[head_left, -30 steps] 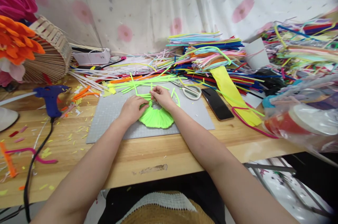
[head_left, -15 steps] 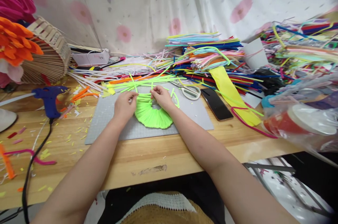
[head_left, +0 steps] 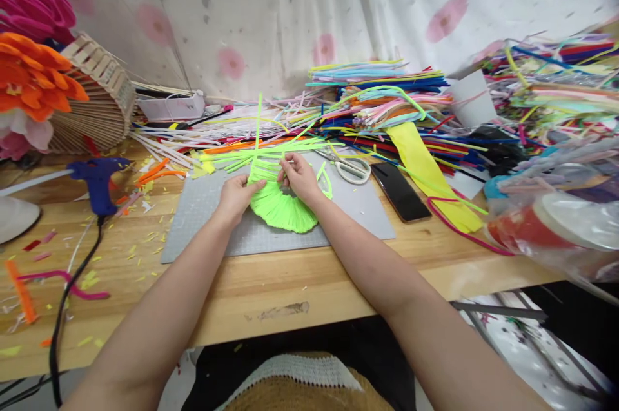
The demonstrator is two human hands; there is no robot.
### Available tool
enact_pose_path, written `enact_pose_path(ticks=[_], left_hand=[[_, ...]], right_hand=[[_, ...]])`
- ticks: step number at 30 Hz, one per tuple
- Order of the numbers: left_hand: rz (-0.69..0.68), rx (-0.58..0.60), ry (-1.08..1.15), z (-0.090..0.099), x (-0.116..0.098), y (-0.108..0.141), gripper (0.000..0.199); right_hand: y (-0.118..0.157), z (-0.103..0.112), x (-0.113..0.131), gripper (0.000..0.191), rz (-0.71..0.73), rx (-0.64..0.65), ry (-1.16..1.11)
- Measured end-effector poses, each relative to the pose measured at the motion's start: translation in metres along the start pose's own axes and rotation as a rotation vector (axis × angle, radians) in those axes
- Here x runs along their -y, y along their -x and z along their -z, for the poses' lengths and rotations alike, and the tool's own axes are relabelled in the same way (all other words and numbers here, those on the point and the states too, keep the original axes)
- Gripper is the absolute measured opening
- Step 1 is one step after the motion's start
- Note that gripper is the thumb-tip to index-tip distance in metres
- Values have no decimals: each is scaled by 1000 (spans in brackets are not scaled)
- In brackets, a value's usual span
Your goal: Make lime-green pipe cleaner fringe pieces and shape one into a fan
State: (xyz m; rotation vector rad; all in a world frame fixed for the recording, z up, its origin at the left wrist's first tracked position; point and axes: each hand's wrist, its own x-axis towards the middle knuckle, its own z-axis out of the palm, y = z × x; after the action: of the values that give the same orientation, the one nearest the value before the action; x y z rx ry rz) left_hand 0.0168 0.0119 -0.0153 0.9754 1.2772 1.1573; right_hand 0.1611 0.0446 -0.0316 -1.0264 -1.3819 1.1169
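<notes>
Between my hands a neon-green pipe-cleaner fan (head_left: 285, 212) curves over the grey cutting mat (head_left: 203, 224). My left hand (head_left: 236, 195) grips its left edge, thumb laid across the green strands. With fingertips pinched together, my right hand (head_left: 297, 175) holds the inner upper end of the same piece. One green strand (head_left: 258, 117) sticks up from its upper left. Bent green pipe cleaners (head_left: 326, 180) lie just right of my right hand. Behind the fan rests a layer of loose green pipe cleaners (head_left: 232, 158).
Scissors (head_left: 352, 170) and a black phone (head_left: 400, 191) lie to the right, near a yellow strip (head_left: 435, 179). A blue glue gun (head_left: 100, 185) stands at left, its cord hanging over the edge. Pipe-cleaner bundles (head_left: 382, 98) pile up behind. A bagged red-and-white container (head_left: 551, 224) sits far right.
My left hand has shifted its grip lower onto the fan's left edge, thumb now across it. The upright green strand stands taller. My right hand stays pinched near the same spot.
</notes>
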Motion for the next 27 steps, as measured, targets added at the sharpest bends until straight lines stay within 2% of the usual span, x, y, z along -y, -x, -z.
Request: enact_pose_path(ticks=[4,9,12,15,17,19,22,27], left_hand=[[-35,-109,100,-5,2,0,40],[-45,-147,151,-10,3,1,40],[-103,-150,80,-8,7,-2,36],[-199,-99,-17,-2,9,-7,32],[-216,-58,-13,1,9,-9,34],[-210,-62,28,2,9,-9,34],[-179,-126,92,-1,8,-7,33],[-129,-152,163,-7,11,-6,34]], right_hand=[[-2,0,-2,24,-40,-113,-5],[-2,-3,-4,23,-46,-172,25],[-2,-3,-4,22,-54,-200,11],[-2,-1,-1,22,-69,-109,-60],[-1,1,2,22,-83,0,-130],[-1,1,3,21,-93,47,-170],[-1,0,1,19,-107,-5,-152],[-1,-3,-5,20,-114,-59,-106]])
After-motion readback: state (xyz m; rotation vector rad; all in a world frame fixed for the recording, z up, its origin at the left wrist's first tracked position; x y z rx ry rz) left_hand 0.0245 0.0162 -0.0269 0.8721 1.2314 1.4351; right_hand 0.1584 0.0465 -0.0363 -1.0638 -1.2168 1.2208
